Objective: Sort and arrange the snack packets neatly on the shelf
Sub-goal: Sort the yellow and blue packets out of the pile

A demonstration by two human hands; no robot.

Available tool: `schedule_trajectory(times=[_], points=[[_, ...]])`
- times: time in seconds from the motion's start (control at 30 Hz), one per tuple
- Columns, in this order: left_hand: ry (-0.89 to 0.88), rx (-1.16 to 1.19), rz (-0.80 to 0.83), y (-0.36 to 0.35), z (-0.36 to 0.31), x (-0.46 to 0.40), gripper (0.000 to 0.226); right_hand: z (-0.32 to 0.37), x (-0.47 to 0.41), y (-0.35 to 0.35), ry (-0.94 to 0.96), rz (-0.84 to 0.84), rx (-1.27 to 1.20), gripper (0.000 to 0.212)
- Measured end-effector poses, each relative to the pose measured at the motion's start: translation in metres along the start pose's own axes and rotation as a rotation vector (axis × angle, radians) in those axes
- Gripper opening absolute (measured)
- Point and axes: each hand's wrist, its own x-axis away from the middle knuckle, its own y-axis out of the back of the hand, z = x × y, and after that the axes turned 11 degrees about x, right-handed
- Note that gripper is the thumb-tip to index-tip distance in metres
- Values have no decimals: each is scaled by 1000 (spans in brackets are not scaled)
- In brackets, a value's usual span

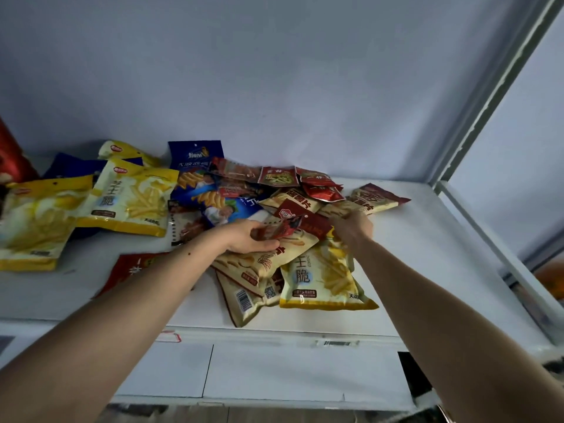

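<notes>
White shelf, red packet crosswise.

The scene is seen through a single wide-angle view, taken from head height and directed forward and slightly downward onto the white shelf. The shelf is viewed from close range, within arm's reach, with both forearms entering from the bottom corners and converging toward the middle of the frame. The back wall is faced squarely and fills the upper half. Strong wide-angle bending is seen at the right edge, where the metal upright is slanted.
</notes>
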Motion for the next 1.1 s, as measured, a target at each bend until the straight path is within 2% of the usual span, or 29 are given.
schedule_trajectory(times=[0.07, 0.13, 0.2, 0.27, 0.33, 0.47, 0.5, 0.57, 0.63, 0.77, 0.83, 0.97, 1.1], points=[[4, -20, 4, 3, 3, 5, 82, 6, 11, -8, 0, 118, 59, 40], [11, -27, 11, 6, 9, 12, 76, 13, 20, -15, -28, 159, 93, 53], [23, -43, 22, 10, 17, 18, 79, 21, 27, -20, -66, 185, 76, 65], [33, -59, 16, 14, 24, 24, 84, 30, 33, -22, -111, 188, -21, 68], [40, -75, 7, 18, 33, 30, 94, 37, 36, -24, -146, 181, -112, 65], [12, -64, 69, 28, 50, 37, 120, 43, 39, -28, -170, 117, -290, 44], [-1, -59, 95, 31, 51, 41, 119, 44, 39, -29, -148, 86, -340, 37], [-19, -71, 157, 37, 53, 47, 102, 46, 38, -30, -92, 8, -408, 22], [-7, -69, 180, 39, 56, 51, 87, 50, 36, -33, -69, 19, -478, 19], [24, -94, 41, 36, 64, 45, 74, 60, 53, -36, -102, 349, -443, 77], [24, -150, 21, 32, 69, 39, 74, 65, 63, -36, -101, 407, -391, 87], [65, -201, 30, 27, 75, 36, 122, 70, 62, -35, -113, 343, -419, 68], [59, -259, 15, 28, 76, 41, 128, 70, 61, -17, -153, 317, -607, 44]])
